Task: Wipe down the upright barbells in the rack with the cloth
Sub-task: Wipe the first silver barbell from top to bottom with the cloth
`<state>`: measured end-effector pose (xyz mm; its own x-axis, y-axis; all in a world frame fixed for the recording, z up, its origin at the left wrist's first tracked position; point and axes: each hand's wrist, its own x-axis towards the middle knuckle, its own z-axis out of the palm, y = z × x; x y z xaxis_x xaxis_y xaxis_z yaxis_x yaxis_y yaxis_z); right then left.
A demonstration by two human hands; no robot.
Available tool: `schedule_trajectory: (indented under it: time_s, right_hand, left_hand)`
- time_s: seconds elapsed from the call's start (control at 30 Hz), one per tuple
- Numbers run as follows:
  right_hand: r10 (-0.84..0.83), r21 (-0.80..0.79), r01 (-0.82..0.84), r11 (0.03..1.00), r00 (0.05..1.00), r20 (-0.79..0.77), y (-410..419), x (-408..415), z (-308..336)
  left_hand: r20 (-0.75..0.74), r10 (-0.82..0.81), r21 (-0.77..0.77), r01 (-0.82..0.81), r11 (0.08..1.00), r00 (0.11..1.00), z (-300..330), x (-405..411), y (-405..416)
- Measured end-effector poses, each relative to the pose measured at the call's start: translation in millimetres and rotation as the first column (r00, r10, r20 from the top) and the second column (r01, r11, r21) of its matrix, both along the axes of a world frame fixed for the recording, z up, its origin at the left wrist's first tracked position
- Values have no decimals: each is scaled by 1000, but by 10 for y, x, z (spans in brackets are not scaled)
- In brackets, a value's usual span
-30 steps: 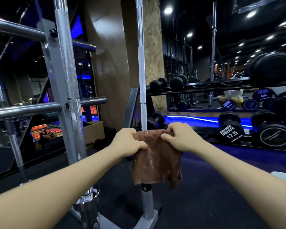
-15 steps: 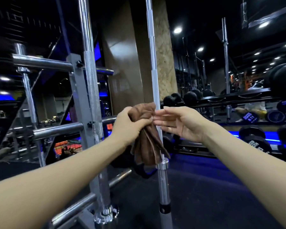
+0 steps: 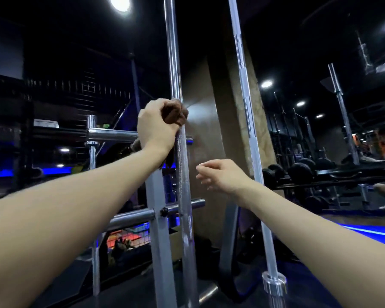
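Brown cloth (image 3: 173, 114) is bunched in the left hand (image 3: 157, 127), whose grip clamps it around the upright knurled steel barbell (image 3: 181, 156). That bar's long axis runs vertically, so the wipe should travel along it. The right hand (image 3: 220, 174) hangs loose and empty, between this bar and the second chrome barbell (image 3: 252, 138).

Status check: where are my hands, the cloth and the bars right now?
Left hand grips brown cloth around left upright barbell. Right hand free, fingers relaxed, between the bars. Right barbell untouched. Nothing blocking.
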<state>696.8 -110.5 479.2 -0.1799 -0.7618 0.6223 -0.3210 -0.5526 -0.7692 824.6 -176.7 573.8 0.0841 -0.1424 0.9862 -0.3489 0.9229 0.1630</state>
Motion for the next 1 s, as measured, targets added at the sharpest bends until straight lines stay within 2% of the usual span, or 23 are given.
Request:
schedule_trajectory:
  time_s: [0.07, 0.17, 0.33, 0.43, 0.57, 0.67, 0.83, 1.0]
  right_hand:
    - [-11, -40, 14, 999, 997, 72, -95, -1, 43]
    - [21, -4, -21, 1000, 989, 149, -221, 12, -10]
    - [75, 73, -82, 994, 992, 102, -417, 62, -138]
    - [66, 62, -73, 995, 991, 113, -425, -1, -107]
    - [72, 42, -79, 996, 986, 149, -405, -48, -138]
    - [100, 56, -107, 993, 989, 113, -423, 3, -194]
    - [140, 24, -142, 990, 989, 55, -466, 45, -247]
    - [128, 49, -133, 990, 987, 102, -385, 1, -294]
  left_hand:
    - [166, 118, -102, -102, 990, 979, -145, -53, -76]
    - [359, 343, -243, -268, 932, 868, -385, 12, -153]
    - [447, 415, -317, -293, 902, 792, -196, 56, -236]
    - [451, 460, -304, -353, 885, 765, -85, -21, -161]
    - [420, 386, -219, -321, 921, 821, -201, -74, -149]
    - [372, 396, -260, -316, 913, 840, -161, -102, -152]
    - [336, 463, -265, -390, 882, 820, 39, -147, -78]
    - [342, 485, -339, -376, 862, 805, -523, 5, -139]
